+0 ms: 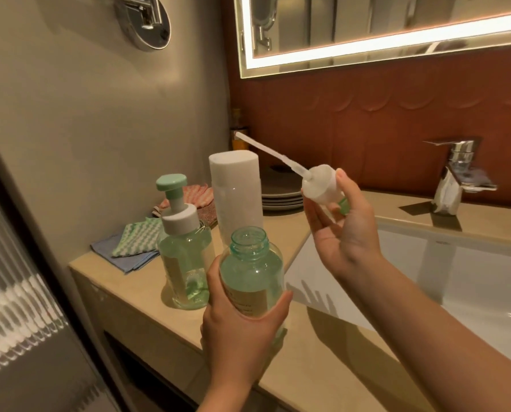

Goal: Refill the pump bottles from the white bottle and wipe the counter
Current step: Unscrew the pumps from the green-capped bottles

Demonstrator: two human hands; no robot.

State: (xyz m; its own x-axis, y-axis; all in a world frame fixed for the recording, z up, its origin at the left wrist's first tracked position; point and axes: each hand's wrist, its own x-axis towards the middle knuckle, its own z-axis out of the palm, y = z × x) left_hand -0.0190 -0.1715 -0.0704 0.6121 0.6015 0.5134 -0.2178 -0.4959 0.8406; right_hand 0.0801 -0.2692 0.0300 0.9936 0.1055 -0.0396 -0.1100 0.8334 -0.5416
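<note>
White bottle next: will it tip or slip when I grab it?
Probably tippy: the white bottle stands tall and narrow on the counter, close behind the capped pump bottle. Its smooth sides look likely slippery. Weight is unclear; its fill level isn't visible.

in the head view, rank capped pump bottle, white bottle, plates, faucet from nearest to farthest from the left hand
1. capped pump bottle, just left of the left hand holding the open bottle
2. white bottle, standing behind
3. plates, stacked near the back wall
4. faucet, far to the right
</note>
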